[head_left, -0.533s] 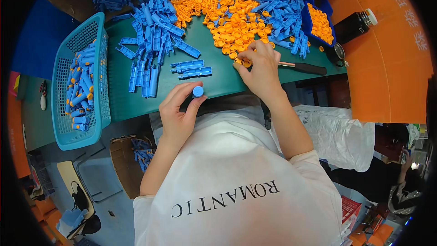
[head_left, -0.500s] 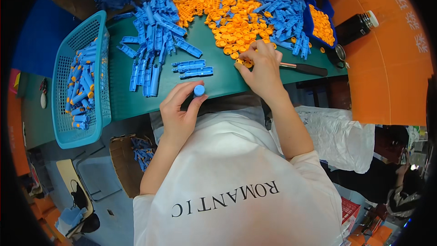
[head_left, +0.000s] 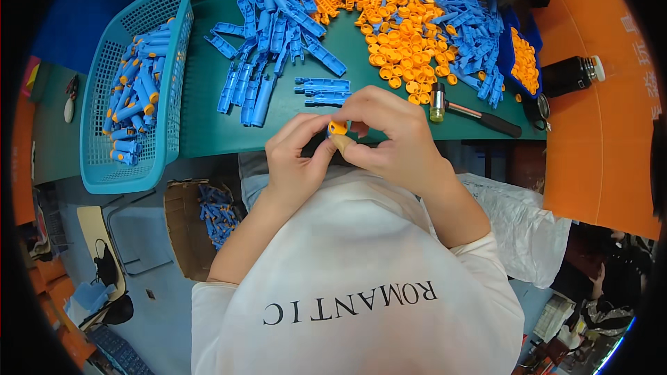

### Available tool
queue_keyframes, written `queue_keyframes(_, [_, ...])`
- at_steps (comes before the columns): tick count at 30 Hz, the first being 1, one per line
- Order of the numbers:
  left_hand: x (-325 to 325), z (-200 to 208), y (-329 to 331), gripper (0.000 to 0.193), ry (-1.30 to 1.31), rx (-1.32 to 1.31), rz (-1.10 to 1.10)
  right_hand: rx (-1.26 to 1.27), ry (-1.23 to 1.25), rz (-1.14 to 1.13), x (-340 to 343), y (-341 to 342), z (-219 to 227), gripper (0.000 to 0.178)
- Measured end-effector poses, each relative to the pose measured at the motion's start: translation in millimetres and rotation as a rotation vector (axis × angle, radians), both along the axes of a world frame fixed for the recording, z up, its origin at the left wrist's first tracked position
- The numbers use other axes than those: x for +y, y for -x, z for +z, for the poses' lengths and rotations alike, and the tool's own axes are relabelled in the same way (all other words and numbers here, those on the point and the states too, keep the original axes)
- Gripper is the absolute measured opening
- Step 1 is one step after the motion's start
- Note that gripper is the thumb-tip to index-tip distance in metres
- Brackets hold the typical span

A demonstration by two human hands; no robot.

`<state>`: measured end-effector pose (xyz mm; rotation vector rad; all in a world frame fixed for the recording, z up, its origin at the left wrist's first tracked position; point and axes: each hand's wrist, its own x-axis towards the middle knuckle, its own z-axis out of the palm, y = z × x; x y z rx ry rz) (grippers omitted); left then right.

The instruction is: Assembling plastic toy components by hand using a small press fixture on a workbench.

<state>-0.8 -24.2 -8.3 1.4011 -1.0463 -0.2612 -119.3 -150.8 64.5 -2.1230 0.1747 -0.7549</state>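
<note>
My left hand (head_left: 297, 160) is closed around a blue plastic tube, mostly hidden by the fingers. On the tube's upper end sits a round orange cap (head_left: 338, 127), pinched between the thumb and fingers of my right hand (head_left: 399, 140). Both hands meet just over the near edge of the table. Beyond them lie a few blue half-shells (head_left: 325, 90) side by side. A heap of orange caps (head_left: 406, 48) spreads past my right hand, and a pile of blue half-shells (head_left: 267, 35) lies farther left.
At the left stands a blue-green basket (head_left: 167, 107) of capped blue tubes. A hammer (head_left: 486, 118) lies right of my hands, near a dark bottle (head_left: 570, 76) and a blue bin (head_left: 508, 62) of orange parts. A cardboard box (head_left: 182, 226) with blue parts sits below the table.
My right hand has come from the orange heap back to my left hand with a cap. The cap now sits at the tube's end. The view has shifted, and the hammer's head shows.
</note>
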Motion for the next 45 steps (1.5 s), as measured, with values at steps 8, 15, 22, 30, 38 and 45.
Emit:
queue_keyframes(8, [1.4, 1.1, 0.1, 0.030, 0.006, -0.039, 0.015, 0.073, 0.038, -0.051, 8.5, -0.9, 8.3, 0.023])
queue_keyframes(15, [0.9, 1.0, 0.5, 0.033, 0.030, -0.077, 0.026, 0.107, 0.059, -0.138, 18.4, -0.9, 10.2, 0.018])
queue_keyframes(22, [-13.2, -19.5, -4.6, 0.052, 0.359, -0.465, 0.037, 0.107, 0.021, -0.118, 16.4, 4.9, 7.0, 0.022])
queue_keyframes(30, [-5.4, -11.7, -12.5, 0.045, 0.265, -0.403, -0.065, 0.276, 0.402, -0.620, -72.7, 104.6, 2.3, 0.024])
queue_keyframes(38, [-9.9, -17.0, -6.0, 0.035, 0.268, -0.361, 0.067, 0.231, 0.551, -0.533, -104.3, 140.6, -39.4, 0.021])
queue_keyframes(45, [-10.6, -14.4, 10.2, 0.058, 0.201, -0.035, 0.026, 0.227, 0.314, -0.107, -26.0, 92.1, 17.5, 0.051])
